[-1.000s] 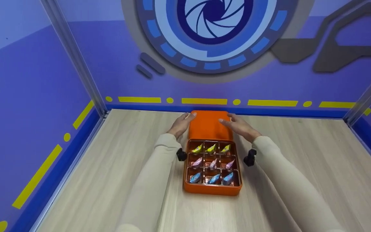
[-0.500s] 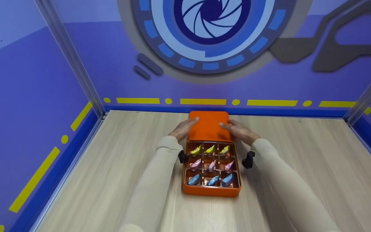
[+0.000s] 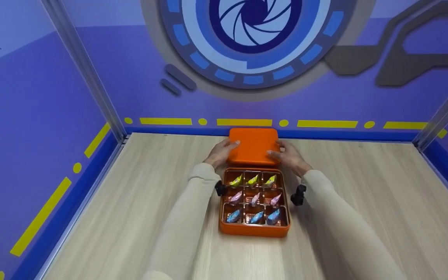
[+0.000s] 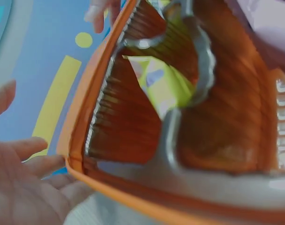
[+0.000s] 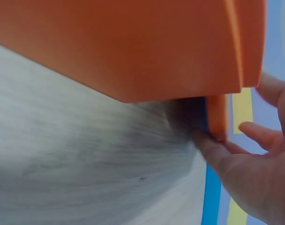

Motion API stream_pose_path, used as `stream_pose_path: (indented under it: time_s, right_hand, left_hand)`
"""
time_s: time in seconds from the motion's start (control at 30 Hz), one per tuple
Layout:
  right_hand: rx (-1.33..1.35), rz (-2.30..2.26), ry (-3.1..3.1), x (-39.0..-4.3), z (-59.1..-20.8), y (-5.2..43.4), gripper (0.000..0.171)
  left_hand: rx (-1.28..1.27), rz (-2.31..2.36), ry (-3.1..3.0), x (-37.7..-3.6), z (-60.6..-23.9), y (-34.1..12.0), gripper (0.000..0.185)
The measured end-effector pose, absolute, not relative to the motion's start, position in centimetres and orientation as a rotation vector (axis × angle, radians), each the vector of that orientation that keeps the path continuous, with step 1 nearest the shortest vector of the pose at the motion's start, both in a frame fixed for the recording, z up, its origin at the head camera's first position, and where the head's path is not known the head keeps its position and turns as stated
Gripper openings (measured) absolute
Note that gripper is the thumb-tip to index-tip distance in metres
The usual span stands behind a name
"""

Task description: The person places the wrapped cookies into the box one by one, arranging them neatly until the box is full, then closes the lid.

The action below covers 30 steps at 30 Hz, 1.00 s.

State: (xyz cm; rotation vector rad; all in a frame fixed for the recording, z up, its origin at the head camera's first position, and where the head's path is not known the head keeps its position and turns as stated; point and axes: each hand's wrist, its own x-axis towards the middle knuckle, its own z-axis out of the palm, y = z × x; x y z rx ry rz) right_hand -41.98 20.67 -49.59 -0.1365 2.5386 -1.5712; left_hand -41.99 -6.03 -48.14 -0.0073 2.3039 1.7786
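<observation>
An orange box lid (image 3: 253,146) is held between both hands beyond an open orange box (image 3: 253,231). My left hand (image 3: 220,153) grips the lid's left side, its thumb over the top. At the lid's right side, my right hand (image 3: 291,156) has its thumb on top; in the right wrist view its fingers reach beneath the lid's edge (image 5: 217,117). Wrapped candies sit in the box's divided tray: a far row of yellow candies (image 3: 252,180), a middle row of pink candies (image 3: 255,199) and a near row of blue candies (image 3: 256,217).
The box stands on a pale wood table (image 3: 161,194). Close behind the lid rises a blue-purple back wall (image 3: 138,77) with yellow markings. A purple side wall (image 3: 25,136) runs along the left, joined by a metal post (image 3: 86,74).
The lid has risen and moved away from the box, opening a dark gap at the box's far edge. Both hands came nearer, closed on its sides and moved with it. Box and candies stayed put.
</observation>
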Motion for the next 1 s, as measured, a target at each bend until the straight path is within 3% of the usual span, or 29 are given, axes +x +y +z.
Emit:
stream_pose_path:
  time_s: [0.3, 0.43, 0.67, 0.87, 1.0]
  right_hand:
    - [-0.186, -1.820, 2.504, -40.5, -47.3, 21.3, 0.077]
    - [-0.281, -1.829, 2.520, -39.3, -46.1, 21.9, 0.084]
    - [-0.400, -1.673, 2.579, -36.1, -44.9, 23.3, 0.090]
    - [-0.422, -1.654, 2.533, -33.3, -44.5, 23.7, 0.097]
    - [-0.443, -1.638, 2.559, -31.5, -44.5, 23.7, 0.093]
  left_hand:
    - [-0.094, 1.913, 2.626, -41.6, -46.7, -5.6, 0.049]
    - [-0.017, 1.907, 2.623, -40.7, -45.6, -6.0, 0.056]
    - [0.198, 1.952, 2.422, -38.2, -43.6, -7.4, 0.086]
    - [0.305, 2.006, 2.278, -35.0, -43.0, -8.1, 0.082]
    - [0.313, 1.994, 2.303, -32.9, -43.5, -8.5, 0.079]
